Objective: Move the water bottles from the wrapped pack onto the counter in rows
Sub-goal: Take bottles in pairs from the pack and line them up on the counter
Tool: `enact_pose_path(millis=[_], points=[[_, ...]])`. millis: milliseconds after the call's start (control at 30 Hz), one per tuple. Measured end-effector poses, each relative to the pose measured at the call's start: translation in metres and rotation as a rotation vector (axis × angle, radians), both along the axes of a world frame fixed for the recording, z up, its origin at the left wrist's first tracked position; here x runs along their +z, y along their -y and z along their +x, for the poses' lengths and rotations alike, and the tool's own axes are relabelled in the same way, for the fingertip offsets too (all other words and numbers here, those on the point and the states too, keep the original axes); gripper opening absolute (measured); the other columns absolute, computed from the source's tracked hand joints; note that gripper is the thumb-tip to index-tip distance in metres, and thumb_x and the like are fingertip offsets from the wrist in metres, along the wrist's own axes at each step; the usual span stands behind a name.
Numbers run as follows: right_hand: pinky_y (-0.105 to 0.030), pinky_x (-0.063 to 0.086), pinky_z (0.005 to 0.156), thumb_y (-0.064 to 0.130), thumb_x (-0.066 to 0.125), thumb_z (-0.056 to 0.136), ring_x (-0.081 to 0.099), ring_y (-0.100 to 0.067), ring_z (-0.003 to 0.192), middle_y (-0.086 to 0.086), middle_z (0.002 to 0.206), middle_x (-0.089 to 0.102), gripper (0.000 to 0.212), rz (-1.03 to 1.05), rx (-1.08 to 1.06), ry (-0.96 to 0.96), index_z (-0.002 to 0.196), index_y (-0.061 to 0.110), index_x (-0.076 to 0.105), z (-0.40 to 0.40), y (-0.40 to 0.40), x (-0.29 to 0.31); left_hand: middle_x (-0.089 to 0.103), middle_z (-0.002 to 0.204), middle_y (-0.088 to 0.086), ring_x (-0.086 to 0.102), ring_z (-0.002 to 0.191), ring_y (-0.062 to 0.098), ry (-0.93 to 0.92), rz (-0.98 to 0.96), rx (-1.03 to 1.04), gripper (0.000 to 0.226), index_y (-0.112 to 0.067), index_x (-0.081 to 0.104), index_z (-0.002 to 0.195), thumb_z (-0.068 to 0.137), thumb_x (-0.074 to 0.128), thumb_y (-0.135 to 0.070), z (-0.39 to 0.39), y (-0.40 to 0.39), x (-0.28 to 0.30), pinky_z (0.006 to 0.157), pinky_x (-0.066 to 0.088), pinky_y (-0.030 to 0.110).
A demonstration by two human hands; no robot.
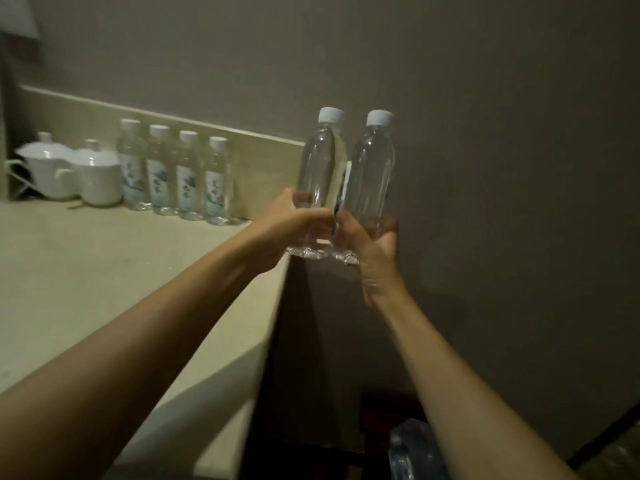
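**Two full bottles held low, just short of the counter**

Nearest, at the bottom edge: a glimpse of the wrapped pack point(412, 448), bluish film over rounded shapes, down on the floor beside the dark end panel of the counter point(104, 271). Too dim and cropped to count what remains inside.

Further out, both forearms reaching forward. Left hand point(294, 223) wrapped round the lower body of the left bottle point(320, 178), fingers curled across the front. Right hand point(372, 251) gripping the right bottle point(372, 174) near its base, thumb up one side. Both bottles upright, pale caps on, touching or nearly touching side by side, hanging in the air at the counter's right end, not yet set down.

Handling, as a judgement: clear thin plastic, full of water, so moderately heavy for their size and steady once standing. Walls likely to dent under a hard squeeze; smooth plastic possibly slippery. Low grip as seen here keeps the weight over the hand, but leaves the scalloped base partly covered, so fingers need to clear before the bottom meets the stone. Mid-body hold, on the label band, probably safer for placing.

Farther back, along the backsplash: a row of four bottles point(176, 174) standing close together, labels facing out. Left of them, two white lidded cups point(74, 171), fragile and worth keeping clear of.
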State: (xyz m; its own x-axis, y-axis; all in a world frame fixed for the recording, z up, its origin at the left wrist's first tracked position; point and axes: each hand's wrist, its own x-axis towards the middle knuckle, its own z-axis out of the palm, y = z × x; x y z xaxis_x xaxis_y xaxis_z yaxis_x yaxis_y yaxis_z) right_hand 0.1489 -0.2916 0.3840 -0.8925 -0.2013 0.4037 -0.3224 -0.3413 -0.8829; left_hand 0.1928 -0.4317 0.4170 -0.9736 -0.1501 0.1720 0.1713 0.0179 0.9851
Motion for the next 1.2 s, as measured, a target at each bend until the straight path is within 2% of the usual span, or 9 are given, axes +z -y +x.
enact_pose_path(millis=[133,233,433,567,667,800,933,1100,1200], points=[[-0.032,0.058,0.072,0.024,0.082,0.073,0.074,-0.019,0.084,0.0,0.09,0.076,0.039,0.001,-0.024,0.023,0.104,0.012,0.062,0.009,0.043,-0.012,0.068,0.111,0.015,0.071,0.096,0.023,-0.021,-0.004,0.064,0.046,-0.009,0.055,0.116,0.078,0.079,-0.017,0.017,0.044,-0.009,0.093,0.055,0.041],[-0.041,0.06,0.082,0.032,0.079,0.073,0.073,-0.027,0.091,-0.009,0.098,0.075,0.038,0.104,0.006,0.027,0.103,0.012,0.068,0.012,0.065,-0.016,0.068,0.115,0.011,0.066,0.108,0.024,-0.006,-0.038,0.057,0.051,-0.008,0.058,0.121,0.077,0.078,-0.025,0.023,0.07,-0.017,0.105,0.044,0.048],[-0.052,0.056,0.089,0.045,0.084,0.065,0.065,-0.029,0.111,-0.014,0.127,0.061,0.091,0.297,-0.003,0.122,0.136,0.008,0.04,0.022,0.09,-0.028,0.07,0.109,0.012,0.067,0.105,0.025,-0.006,-0.109,0.035,0.042,-0.009,0.061,0.114,0.076,0.076,-0.018,0.025,0.103,-0.03,0.103,0.047,0.049],[-0.034,0.061,0.081,0.026,0.083,0.074,0.072,-0.018,0.097,-0.003,0.106,0.072,0.056,0.225,0.015,0.084,0.119,0.017,0.053,0.021,0.096,-0.041,0.074,0.102,0.004,0.07,0.1,0.017,0.001,-0.217,0.004,0.033,-0.016,0.069,0.106,0.074,0.078,-0.018,0.025,0.117,-0.037,0.092,0.053,0.037],[-0.031,0.06,0.08,0.025,0.083,0.074,0.071,-0.014,0.095,-0.003,0.107,0.072,0.054,0.318,0.051,0.028,0.12,0.018,0.056,0.018,0.094,-0.044,0.077,0.099,0.003,0.073,0.094,0.012,0.012,-0.277,-0.022,0.029,-0.013,0.071,0.106,0.078,0.074,-0.006,0.025,0.124,-0.043,0.08,0.051,0.024],[-0.032,0.06,0.08,0.024,0.083,0.074,0.071,-0.015,0.095,-0.003,0.107,0.072,0.052,0.554,0.093,-0.019,0.119,0.013,0.06,0.015,0.091,-0.05,0.072,0.104,0.016,0.071,0.103,0.027,0.052,-0.301,0.037,0.046,0.004,0.057,0.122,0.077,0.067,0.01,0.022,0.132,-0.052,0.092,0.057,0.042],[-0.014,0.055,0.072,0.009,0.078,0.079,0.067,-0.007,0.096,0.0,0.11,0.069,0.052,0.528,0.138,-0.014,0.126,0.011,0.056,0.012,0.091,-0.058,0.068,0.11,0.019,0.068,0.107,0.028,0.078,-0.324,0.011,0.045,0.002,0.052,0.123,0.08,0.061,0.011,0.022,0.133,-0.054,0.095,0.055,0.042],[-0.044,0.054,0.094,0.007,0.072,0.082,0.067,-0.024,0.105,-0.012,0.113,0.069,0.04,0.608,0.181,-0.067,0.12,0.013,0.059,0.007,0.095,-0.05,0.064,0.12,0.01,0.063,0.112,0.021,0.173,-0.325,-0.041,0.053,-0.009,0.053,0.124,0.077,0.076,-0.011,0.025,0.144,-0.051,0.098,0.049,0.036],[-0.045,0.051,0.099,0.014,0.074,0.08,0.06,-0.029,0.114,-0.017,0.121,0.059,0.047,0.664,0.152,-0.094,0.124,0.011,0.058,0.004,0.102,-0.052,0.074,0.108,-0.003,0.069,0.099,0.008,0.193,-0.372,-0.103,0.043,-0.019,0.07,0.111,0.07,0.083,-0.025,0.026,0.147,-0.045,0.089,0.047,0.029]])
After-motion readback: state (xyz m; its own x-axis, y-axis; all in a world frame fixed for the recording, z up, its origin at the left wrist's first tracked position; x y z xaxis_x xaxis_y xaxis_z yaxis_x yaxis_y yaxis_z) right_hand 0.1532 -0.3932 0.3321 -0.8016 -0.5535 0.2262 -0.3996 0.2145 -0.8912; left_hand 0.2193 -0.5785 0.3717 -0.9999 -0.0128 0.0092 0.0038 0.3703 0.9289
